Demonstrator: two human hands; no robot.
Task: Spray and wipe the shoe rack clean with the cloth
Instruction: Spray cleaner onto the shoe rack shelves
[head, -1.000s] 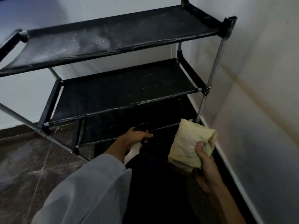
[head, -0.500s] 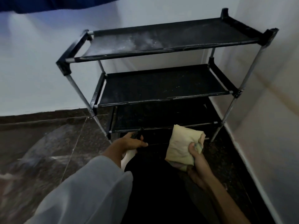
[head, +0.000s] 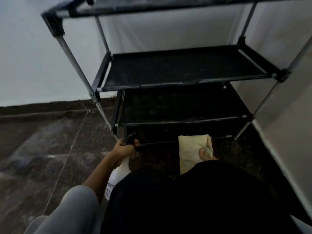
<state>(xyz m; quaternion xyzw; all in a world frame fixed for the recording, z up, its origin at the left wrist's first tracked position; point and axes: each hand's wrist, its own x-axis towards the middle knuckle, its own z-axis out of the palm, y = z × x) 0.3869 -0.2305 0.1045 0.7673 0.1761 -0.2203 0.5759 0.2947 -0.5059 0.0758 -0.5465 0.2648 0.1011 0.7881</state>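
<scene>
The black shoe rack [head: 182, 71] stands in the corner on the dark floor [head: 50, 149], close to the white wall [head: 33, 56]. A dark garment [head: 194, 200] hides most of the right hand [head: 206, 154]; its visible thumb presses the yellow cloth [head: 190, 151]. The left hand [head: 124, 149] has its fingers curled around the neck of the white spray bottle [head: 116, 178], at the rack's lower left front corner.

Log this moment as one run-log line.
left hand: grips spray bottle | right hand: holds cloth | shoe rack: dusty, unwiped
</scene>
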